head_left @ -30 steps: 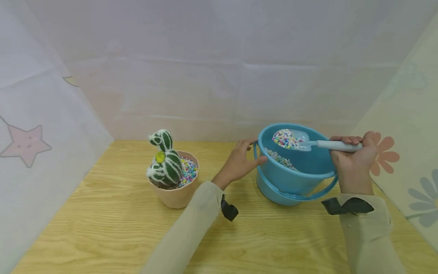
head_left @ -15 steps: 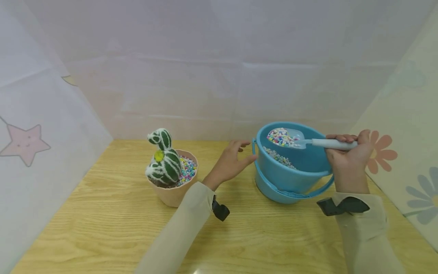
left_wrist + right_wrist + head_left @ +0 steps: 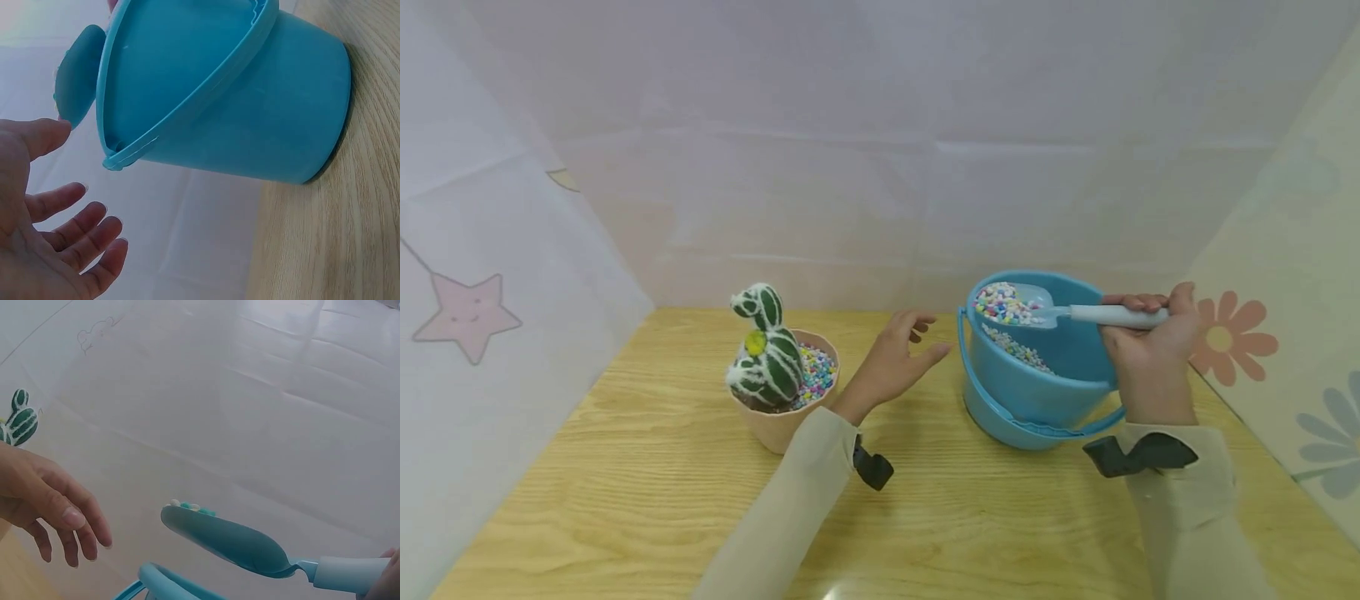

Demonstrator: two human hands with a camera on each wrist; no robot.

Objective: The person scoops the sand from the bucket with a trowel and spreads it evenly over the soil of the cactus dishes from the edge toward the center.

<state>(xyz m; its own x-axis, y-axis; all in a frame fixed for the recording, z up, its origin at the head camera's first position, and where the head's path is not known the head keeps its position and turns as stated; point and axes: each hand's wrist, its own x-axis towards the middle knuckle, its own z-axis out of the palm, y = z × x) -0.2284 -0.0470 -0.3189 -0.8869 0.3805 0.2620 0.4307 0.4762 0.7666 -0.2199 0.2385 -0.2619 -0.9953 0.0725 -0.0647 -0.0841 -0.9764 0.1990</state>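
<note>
My right hand (image 3: 1150,354) grips the white handle of a small blue shovel (image 3: 1037,312). Its scoop carries a heap of multicoloured pebbles (image 3: 1000,303) and hangs over the mouth of a blue bucket (image 3: 1037,400). More pebbles lie inside the bucket, partly hidden by its wall. My left hand (image 3: 891,362) is in the air left of the bucket, apart from it, fingers loosely bent and holding nothing. In the left wrist view the bucket (image 3: 250,106) stands upright beyond that hand, its handle hanging down the side. The right wrist view shows the shovel (image 3: 231,540) from below.
A peach flowerpot (image 3: 782,429) with a green and white cactus (image 3: 767,367) stands left on the wooden table (image 3: 970,517). Coloured pebbles fill its right part. A pale sheet (image 3: 820,167) hangs behind, with patterned cloth on both sides.
The left hand has let go of the bucket's rim and drawn back to the left. The loaded shovel has moved left across the bucket's mouth.
</note>
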